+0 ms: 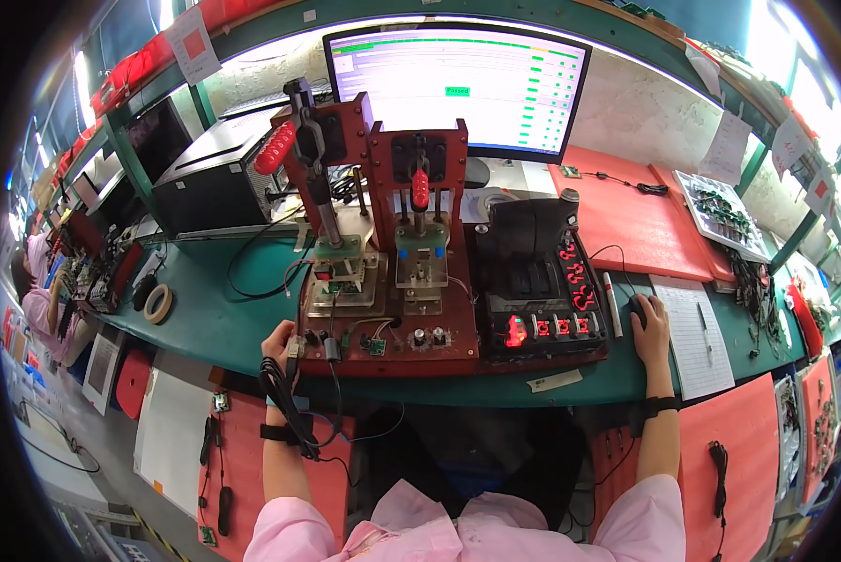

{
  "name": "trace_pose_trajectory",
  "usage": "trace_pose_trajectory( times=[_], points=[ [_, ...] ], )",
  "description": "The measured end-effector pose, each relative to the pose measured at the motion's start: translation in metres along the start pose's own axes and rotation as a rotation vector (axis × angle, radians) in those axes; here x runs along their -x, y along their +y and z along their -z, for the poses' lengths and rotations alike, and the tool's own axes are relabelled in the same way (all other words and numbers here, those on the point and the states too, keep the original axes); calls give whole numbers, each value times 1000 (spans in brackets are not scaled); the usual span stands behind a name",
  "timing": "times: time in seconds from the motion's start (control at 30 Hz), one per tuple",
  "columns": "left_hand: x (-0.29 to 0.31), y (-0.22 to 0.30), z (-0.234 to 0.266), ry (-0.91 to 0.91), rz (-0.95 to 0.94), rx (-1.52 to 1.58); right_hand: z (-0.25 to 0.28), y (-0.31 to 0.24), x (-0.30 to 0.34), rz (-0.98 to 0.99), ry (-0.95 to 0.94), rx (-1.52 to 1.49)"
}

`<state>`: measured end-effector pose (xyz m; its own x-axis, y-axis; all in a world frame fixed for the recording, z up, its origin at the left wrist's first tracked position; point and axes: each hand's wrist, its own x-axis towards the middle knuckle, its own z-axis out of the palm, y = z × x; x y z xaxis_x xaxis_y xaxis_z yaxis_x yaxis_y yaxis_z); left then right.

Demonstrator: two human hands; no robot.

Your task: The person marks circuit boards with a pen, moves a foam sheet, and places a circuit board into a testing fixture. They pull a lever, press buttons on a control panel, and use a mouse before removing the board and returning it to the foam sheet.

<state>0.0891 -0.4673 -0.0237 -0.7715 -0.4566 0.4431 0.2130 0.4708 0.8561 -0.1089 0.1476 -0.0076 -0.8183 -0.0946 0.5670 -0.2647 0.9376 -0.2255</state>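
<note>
My right hand [652,330] rests on a dark computer mouse [638,317] at the right of the bench, fingers curved over it. At the front left corner of a dark red test fixture [411,351], my left hand [278,345] is closed around a connector end of a black cable [284,398]. The cable's looped bundle hangs over my left wrist. The fixture carries two toggle clamps with a red handle [276,148] and a second red handle [420,189]. Under the left clamp lies a green circuit board [338,248]. A small board [377,347] sits on the fixture's front.
Behind the fixture stands a lit monitor [458,70]. A black instrument with red digits [542,290] stands between fixture and mouse. A ruled sheet [687,332] with a pen [704,326] lies right of the mouse. A tape roll [158,304] lies left. Red mats [734,450] flank my lap.
</note>
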Motion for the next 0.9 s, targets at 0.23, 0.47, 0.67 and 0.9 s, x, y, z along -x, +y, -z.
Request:
trace_pose_trajectory(
  times=[0.23,0.47,0.67,0.9],
  points=[
    [-1,2,-1,-38,16,-24,3,0,0,-22,-3,-7],
    [-1,-3,-2,-2,-37,13,0,-1,-3,-16,5,-20],
    [-3,-11,1,25,-66,-22,0,3,-1,-19,8,-2],
    [0,-8,2,-13,-1,9,1,2,0,-22,5,21]
  ],
)
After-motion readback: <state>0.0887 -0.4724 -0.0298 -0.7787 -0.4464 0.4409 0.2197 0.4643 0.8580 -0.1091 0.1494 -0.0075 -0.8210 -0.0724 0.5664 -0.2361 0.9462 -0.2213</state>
